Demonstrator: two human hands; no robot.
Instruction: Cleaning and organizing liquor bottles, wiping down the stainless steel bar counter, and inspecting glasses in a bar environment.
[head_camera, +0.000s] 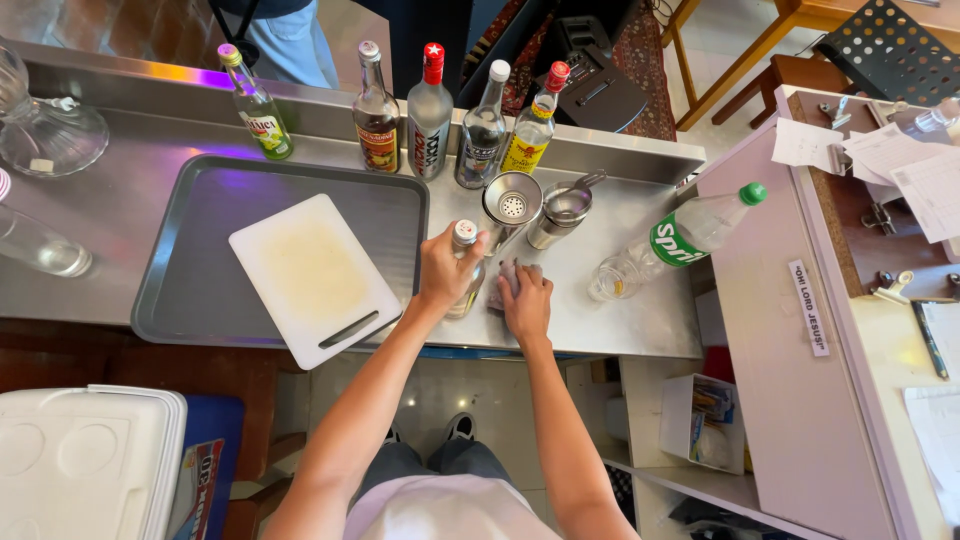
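The table (620, 330) was bare silver steel, tinged purple near its far edge. On it lay a grey tray (170, 290) carrying a white cutting board (310, 275) stained faintly yellow. The clear bottle (462, 270) in the left hand (445, 272) wore a silver cap. A clear plastic bottle (675, 240) had a green cap and green label. The cooler (85, 460) was white.
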